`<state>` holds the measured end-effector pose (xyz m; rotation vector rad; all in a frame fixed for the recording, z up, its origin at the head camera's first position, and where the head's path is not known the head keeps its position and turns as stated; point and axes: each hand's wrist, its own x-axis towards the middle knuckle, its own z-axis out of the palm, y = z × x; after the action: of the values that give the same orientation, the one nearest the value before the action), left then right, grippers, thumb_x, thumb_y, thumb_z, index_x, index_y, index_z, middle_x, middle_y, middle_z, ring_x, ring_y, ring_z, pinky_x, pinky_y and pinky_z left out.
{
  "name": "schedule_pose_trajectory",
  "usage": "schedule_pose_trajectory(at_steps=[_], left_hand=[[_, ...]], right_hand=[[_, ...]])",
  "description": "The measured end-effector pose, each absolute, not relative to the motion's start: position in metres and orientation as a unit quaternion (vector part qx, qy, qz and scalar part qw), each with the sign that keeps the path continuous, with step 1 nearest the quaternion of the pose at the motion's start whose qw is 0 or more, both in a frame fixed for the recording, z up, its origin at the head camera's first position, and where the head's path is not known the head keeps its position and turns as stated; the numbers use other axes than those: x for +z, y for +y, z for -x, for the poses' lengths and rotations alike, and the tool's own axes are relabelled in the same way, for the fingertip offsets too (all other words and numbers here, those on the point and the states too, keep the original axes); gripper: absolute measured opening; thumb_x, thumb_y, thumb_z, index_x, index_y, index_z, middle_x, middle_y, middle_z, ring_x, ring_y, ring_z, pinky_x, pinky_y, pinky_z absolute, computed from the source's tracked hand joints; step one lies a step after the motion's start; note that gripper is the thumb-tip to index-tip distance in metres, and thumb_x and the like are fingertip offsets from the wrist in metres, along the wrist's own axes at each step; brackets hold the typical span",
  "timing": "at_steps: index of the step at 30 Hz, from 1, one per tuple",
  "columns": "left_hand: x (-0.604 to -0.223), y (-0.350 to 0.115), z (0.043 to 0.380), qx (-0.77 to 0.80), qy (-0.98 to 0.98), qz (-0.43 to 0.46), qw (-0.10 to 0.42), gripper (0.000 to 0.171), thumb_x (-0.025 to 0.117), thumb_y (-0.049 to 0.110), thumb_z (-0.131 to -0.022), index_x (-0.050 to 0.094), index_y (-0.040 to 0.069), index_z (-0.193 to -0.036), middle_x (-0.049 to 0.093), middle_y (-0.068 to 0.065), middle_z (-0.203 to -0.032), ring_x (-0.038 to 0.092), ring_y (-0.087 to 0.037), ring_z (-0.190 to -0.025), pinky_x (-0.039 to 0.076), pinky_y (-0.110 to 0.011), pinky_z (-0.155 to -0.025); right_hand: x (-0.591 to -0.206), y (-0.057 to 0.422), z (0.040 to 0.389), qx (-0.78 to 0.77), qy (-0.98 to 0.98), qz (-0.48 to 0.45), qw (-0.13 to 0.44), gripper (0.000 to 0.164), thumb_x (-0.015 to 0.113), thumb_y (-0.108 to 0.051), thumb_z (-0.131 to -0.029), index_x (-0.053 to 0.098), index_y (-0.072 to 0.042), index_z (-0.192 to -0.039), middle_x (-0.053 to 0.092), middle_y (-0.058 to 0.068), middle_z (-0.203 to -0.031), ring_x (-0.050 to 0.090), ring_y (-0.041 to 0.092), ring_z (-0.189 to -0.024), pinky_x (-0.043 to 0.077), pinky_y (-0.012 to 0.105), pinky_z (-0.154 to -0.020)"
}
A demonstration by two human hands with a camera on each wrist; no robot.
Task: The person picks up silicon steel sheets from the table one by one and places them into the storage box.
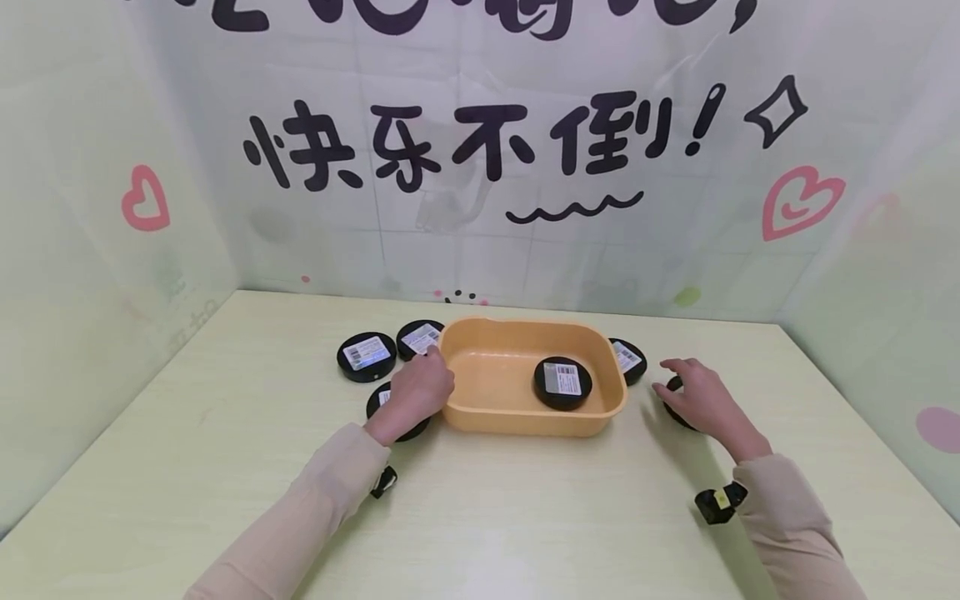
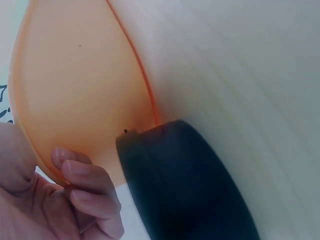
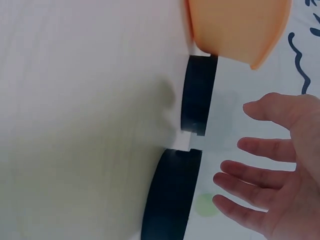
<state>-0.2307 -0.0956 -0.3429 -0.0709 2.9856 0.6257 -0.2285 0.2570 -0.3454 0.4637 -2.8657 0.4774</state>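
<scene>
My left hand [image 1: 423, 385] grips the left rim of an orange plastic bin [image 1: 491, 423]; in the left wrist view its fingers [image 2: 90, 185] curl against the outer wall, the thumb over the rim. Inside the bin, toward the right, lies a black round disc [image 1: 562, 382] with a white label. My right hand [image 1: 702, 402] hovers with spread fingers over another black disc [image 1: 678, 418], which it partly hides. The right wrist view shows that hand holding nothing, above the near disc [image 3: 170, 200]. A labelled disc [image 1: 630, 360] lies against the bin's right side.
Left of the bin are more labelled black discs: one farthest left [image 1: 366, 357], one by the bin's back corner [image 1: 418, 337], one partly under my left wrist [image 1: 405, 432]. The pale table [image 1: 495, 517] ends at a printed backdrop [image 1: 480, 258] with side walls.
</scene>
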Motion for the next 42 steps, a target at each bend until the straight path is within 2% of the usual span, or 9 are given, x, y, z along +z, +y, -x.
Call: schedule_pose_trajectory(at_steps=[7, 12, 17, 25, 34, 42], left_hand=[[-0.343, -0.096, 0.230, 0.205, 0.978, 0.026, 0.040, 0.043, 0.044, 0.015, -0.089, 0.038, -0.012, -0.123, 0.052, -0.012, -0.071, 0.052, -0.020, -0.058, 0.039, -0.028, -0.047], [-0.342, -0.095, 0.230, 0.203, 0.978, 0.028, 0.039, 0.044, 0.045, 0.016, -0.089, 0.038, -0.011, -0.123, 0.052, -0.013, -0.074, 0.052, -0.021, -0.060, 0.040, -0.029, -0.049], [-0.342, -0.095, 0.230, 0.203, 0.978, 0.029, 0.044, 0.045, 0.044, 0.016, -0.090, 0.036, -0.012, -0.125, 0.052, -0.012, -0.073, 0.052, -0.020, -0.060, 0.040, -0.028, -0.049], [-0.341, -0.096, 0.230, 0.204, 0.978, 0.027, 0.046, 0.044, 0.044, 0.016, -0.090, 0.037, -0.012, -0.123, 0.051, -0.012, -0.070, 0.053, -0.020, -0.058, 0.039, -0.027, -0.047], [-0.341, -0.096, 0.230, 0.201, 0.978, 0.028, 0.049, 0.045, 0.044, 0.016, -0.090, 0.036, -0.011, -0.125, 0.051, -0.012, -0.070, 0.053, -0.020, -0.058, 0.039, -0.027, -0.047], [-0.341, -0.095, 0.231, 0.199, 0.978, 0.030, 0.052, 0.046, 0.044, 0.016, -0.090, 0.035, -0.011, -0.126, 0.052, -0.012, -0.071, 0.052, -0.020, -0.058, 0.039, -0.027, -0.047]], right_hand=[[-0.354, 0.265, 0.226, 0.138, -0.975, -0.147, 0.097, 0.040, 0.061, -0.013, -0.079, 0.053, 0.019, -0.101, 0.052, 0.037, -0.097, 0.048, 0.050, -0.093, 0.038, 0.055, -0.080], [-0.357, 0.269, 0.224, 0.122, -0.987, -0.096, 0.045, 0.054, 0.063, -0.024, -0.079, 0.048, 0.019, -0.107, 0.041, 0.043, -0.106, 0.039, 0.057, -0.097, 0.037, 0.060, -0.077], [-0.358, 0.273, 0.223, 0.114, -0.992, -0.053, -0.013, 0.067, 0.064, -0.032, -0.078, 0.040, 0.019, -0.114, 0.034, 0.045, -0.108, 0.035, 0.058, -0.098, 0.037, 0.060, -0.074], [-0.358, 0.277, 0.223, 0.111, -0.992, -0.047, -0.030, 0.067, 0.064, -0.028, -0.078, 0.036, 0.020, -0.116, 0.038, 0.043, -0.101, 0.039, 0.054, -0.091, 0.038, 0.053, -0.071], [-0.355, 0.276, 0.223, 0.117, -0.992, -0.012, -0.057, 0.075, 0.065, -0.035, -0.076, 0.033, 0.021, -0.115, 0.038, 0.038, -0.094, 0.042, 0.049, -0.086, 0.039, 0.051, -0.070], [-0.355, 0.278, 0.222, 0.121, -0.991, -0.019, -0.048, 0.078, 0.066, -0.040, -0.074, 0.035, 0.021, -0.111, 0.042, 0.034, -0.089, 0.043, 0.048, -0.084, 0.038, 0.050, -0.068]])
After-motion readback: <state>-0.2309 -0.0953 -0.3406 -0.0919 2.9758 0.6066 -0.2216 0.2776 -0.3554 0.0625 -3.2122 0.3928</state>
